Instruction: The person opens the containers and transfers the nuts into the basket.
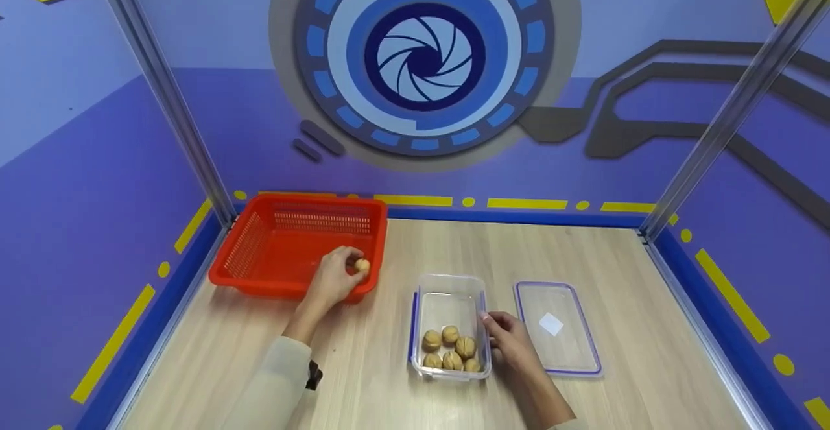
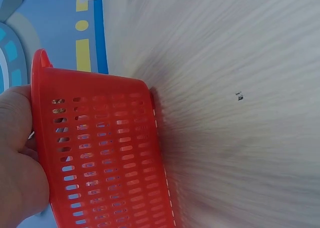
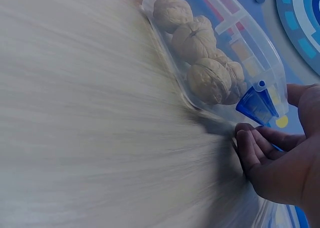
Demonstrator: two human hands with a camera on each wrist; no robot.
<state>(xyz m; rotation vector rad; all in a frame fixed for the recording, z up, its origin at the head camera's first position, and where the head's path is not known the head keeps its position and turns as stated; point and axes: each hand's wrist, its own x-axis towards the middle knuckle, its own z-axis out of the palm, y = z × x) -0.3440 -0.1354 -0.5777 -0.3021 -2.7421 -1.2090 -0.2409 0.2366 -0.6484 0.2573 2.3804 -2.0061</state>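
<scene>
My left hand (image 1: 334,277) pinches a walnut (image 1: 362,266) between thumb and fingers, over the near right part of a red plastic basket (image 1: 285,248). In the left wrist view, the basket's slotted side wall (image 2: 107,148) hides the fingertips and the walnut. My right hand (image 1: 515,342) holds the right side of a clear plastic container (image 1: 450,300), its thumb at the rim and its other fingers curled low beside a blue side clip (image 3: 257,106). Several walnuts (image 1: 465,347) lie in the container's near half.
A clear lid (image 1: 574,346) with a purple-blue edge and a white label (image 1: 551,323) lies flat to the right of the container. Purple-blue panels with metal corner posts (image 1: 713,119) border the wooden table (image 1: 519,248) at the back and sides.
</scene>
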